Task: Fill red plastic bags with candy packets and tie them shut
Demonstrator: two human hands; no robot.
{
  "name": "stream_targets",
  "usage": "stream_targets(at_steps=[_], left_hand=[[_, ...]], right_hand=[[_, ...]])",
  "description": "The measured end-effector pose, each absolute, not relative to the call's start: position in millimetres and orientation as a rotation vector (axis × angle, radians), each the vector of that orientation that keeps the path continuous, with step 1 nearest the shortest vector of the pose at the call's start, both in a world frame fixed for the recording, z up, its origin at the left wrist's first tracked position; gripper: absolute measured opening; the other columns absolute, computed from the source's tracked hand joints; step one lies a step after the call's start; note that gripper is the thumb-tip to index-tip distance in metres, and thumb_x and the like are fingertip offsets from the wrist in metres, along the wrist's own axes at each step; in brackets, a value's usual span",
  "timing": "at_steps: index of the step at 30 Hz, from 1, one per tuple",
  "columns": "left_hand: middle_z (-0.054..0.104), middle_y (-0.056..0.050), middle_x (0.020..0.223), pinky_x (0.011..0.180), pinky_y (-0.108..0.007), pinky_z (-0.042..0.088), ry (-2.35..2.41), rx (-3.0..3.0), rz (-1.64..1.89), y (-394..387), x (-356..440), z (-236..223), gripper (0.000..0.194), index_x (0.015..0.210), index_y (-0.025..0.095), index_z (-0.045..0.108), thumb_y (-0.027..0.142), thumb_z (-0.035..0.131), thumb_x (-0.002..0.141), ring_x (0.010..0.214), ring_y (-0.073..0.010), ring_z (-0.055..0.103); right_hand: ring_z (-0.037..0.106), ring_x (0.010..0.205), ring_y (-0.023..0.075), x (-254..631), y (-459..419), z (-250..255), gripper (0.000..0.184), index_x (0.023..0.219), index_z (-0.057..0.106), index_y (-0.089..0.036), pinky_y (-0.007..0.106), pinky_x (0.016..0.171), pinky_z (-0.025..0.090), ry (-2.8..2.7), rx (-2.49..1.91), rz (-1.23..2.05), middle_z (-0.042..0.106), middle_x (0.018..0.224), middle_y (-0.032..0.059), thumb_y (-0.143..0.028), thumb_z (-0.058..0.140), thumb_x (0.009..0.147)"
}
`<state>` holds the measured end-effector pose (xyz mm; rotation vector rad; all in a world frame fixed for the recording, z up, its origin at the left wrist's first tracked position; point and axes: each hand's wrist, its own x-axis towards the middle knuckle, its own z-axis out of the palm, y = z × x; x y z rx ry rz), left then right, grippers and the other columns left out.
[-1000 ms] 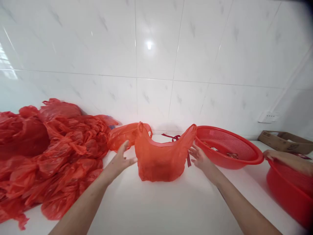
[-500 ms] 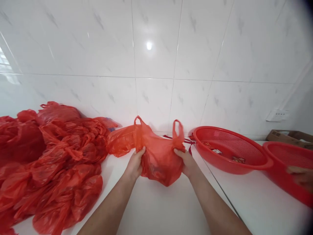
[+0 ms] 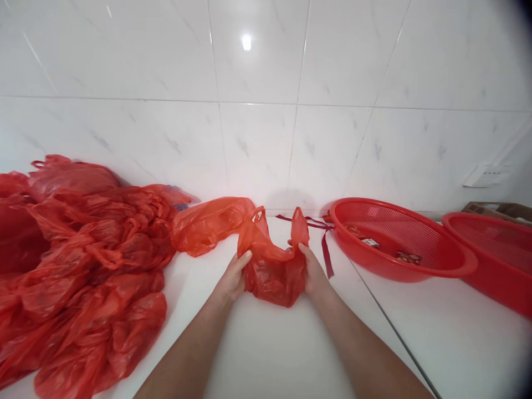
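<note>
A red plastic bag (image 3: pixel 274 277) with two loop handles stands upright in front of me, its mouth sagging between the handles. My left hand (image 3: pixel 235 275) grips its left side, thumb in front. On the opposite side my right hand (image 3: pixel 312 270) holds it, with fingertips showing at the bag's mouth. What the bag contains cannot be made out through the film. Just behind and to the left lies another, orange-red plastic bag (image 3: pixel 211 224), on its side on the white table (image 3: pixel 274 354).
A large heap of red plastic bags (image 3: pixel 95 277) covers the left. At right stand a red perforated basket (image 3: pixel 399 271) holding a few small items and a second red basket (image 3: pixel 494 271). A dark red ribbon (image 3: pixel 327 257) lies by the tiled wall (image 3: pixel 257 149); a cardboard box (image 3: pixel 499 210) sits far right.
The bag has come down toward the table, and its mouth has slackened. My right fingers now reach over its rim. The other person's hand at the right basket has left view.
</note>
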<state>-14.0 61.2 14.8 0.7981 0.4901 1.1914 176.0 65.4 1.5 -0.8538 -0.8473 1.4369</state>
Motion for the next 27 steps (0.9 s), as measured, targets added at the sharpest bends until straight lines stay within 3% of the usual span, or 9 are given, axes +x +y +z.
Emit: stream_targets(at_steps=[3, 9, 12, 14, 16, 19, 22, 25, 27], left_hand=[[0.068, -0.011, 0.104, 0.085, -0.038, 0.05, 0.524, 0.929, 1.104, 57, -10, 22, 0.049, 0.108, 0.016, 0.062, 0.032, 0.077, 0.064, 0.098, -0.0292, 0.063], [0.071, -0.009, 0.092, 0.082, -0.037, 0.051, 0.667, 0.718, 1.161, 55, -5, 16, 0.028, 0.096, 0.016, 0.065, 0.029, 0.071, 0.072, 0.09, -0.0261, 0.066], [0.07, -0.009, 0.096, 0.087, -0.036, 0.05, 0.622, 0.603, 1.178, 57, -5, 10, 0.028, 0.101, 0.016, 0.063, 0.03, 0.065, 0.077, 0.093, -0.0243, 0.065], [0.069, -0.01, 0.097, 0.089, -0.037, 0.049, 0.592, 0.58, 1.125, 58, -6, 7, 0.031, 0.104, 0.014, 0.063, 0.033, 0.06, 0.08, 0.095, -0.0246, 0.064], [0.069, -0.011, 0.096, 0.089, -0.037, 0.049, 0.583, 0.567, 1.096, 59, -6, 5, 0.031, 0.103, 0.012, 0.063, 0.034, 0.057, 0.082, 0.095, -0.0243, 0.065], [0.069, -0.009, 0.092, 0.088, -0.036, 0.05, 0.591, 0.55, 1.121, 60, -6, 2, 0.024, 0.093, 0.013, 0.065, 0.033, 0.057, 0.082, 0.09, -0.0227, 0.065], [0.069, -0.008, 0.09, 0.083, -0.035, 0.051, 0.603, 0.61, 1.165, 59, -6, 0, 0.023, 0.092, 0.014, 0.063, 0.033, 0.059, 0.08, 0.087, -0.022, 0.065], [0.068, -0.007, 0.081, 0.074, -0.032, 0.052, 0.69, 0.759, 1.206, 56, -5, 3, 0.025, 0.089, 0.014, 0.063, 0.036, 0.06, 0.078, 0.075, -0.0196, 0.065], [0.065, -0.004, 0.073, 0.069, -0.03, 0.051, 0.732, 0.834, 1.218, 55, -4, 5, 0.023, 0.083, 0.014, 0.062, 0.036, 0.061, 0.078, 0.067, -0.017, 0.063]], right_hand=[[0.064, 0.079, 0.0185, 171, 58, 10, 0.035, 0.101, 0.059, -0.022, 0.031, 0.074, 0.051, -0.875, -0.748, 1.578, 0.067, 0.08, -0.0005, -0.043, 0.066, 0.073], [0.062, 0.093, 0.0225, 173, 59, 7, 0.025, 0.087, 0.059, -0.023, 0.036, 0.079, 0.05, -0.762, -0.684, 1.644, 0.068, 0.094, 0.0036, -0.038, 0.069, 0.07], [0.062, 0.086, 0.0166, 178, 60, 7, 0.022, 0.086, 0.057, -0.027, 0.032, 0.081, 0.048, -0.705, -0.581, 1.627, 0.064, 0.078, -0.0038, -0.028, 0.07, 0.069], [0.059, 0.074, 0.0134, 178, 58, 11, 0.02, 0.087, 0.057, -0.026, 0.028, 0.078, 0.047, -0.768, -0.561, 1.652, 0.053, 0.062, -0.0065, -0.027, 0.068, 0.07], [0.055, 0.065, 0.0123, 176, 53, 15, 0.019, 0.087, 0.059, -0.024, 0.027, 0.074, 0.047, -0.879, -0.567, 1.68, 0.046, 0.057, -0.0063, -0.038, 0.064, 0.074], [0.053, 0.062, 0.0146, 172, 48, 19, 0.051, 0.073, 0.058, -0.021, 0.029, 0.067, 0.047, -1.022, -0.696, 1.69, 0.05, 0.058, -0.0012, -0.069, 0.042, 0.078], [0.057, 0.067, 0.0181, 168, 47, 21, 0.062, 0.062, 0.055, -0.02, 0.03, 0.066, 0.047, -1.065, -0.845, 1.698, 0.058, 0.061, 0.0044, -0.075, 0.033, 0.076], [0.059, 0.068, 0.0156, 166, 48, 22, 0.038, 0.096, 0.063, -0.021, 0.028, 0.067, 0.047, -1.054, -0.785, 1.685, 0.063, 0.068, 0.0005, -0.053, 0.058, 0.077], [0.06, 0.064, 0.0132, 164, 47, 23, 0.05, 0.121, 0.053, -0.027, 0.027, 0.066, 0.047, -1.062, -0.743, 1.696, 0.064, 0.07, -0.0031, -0.04, 0.066, 0.074]])
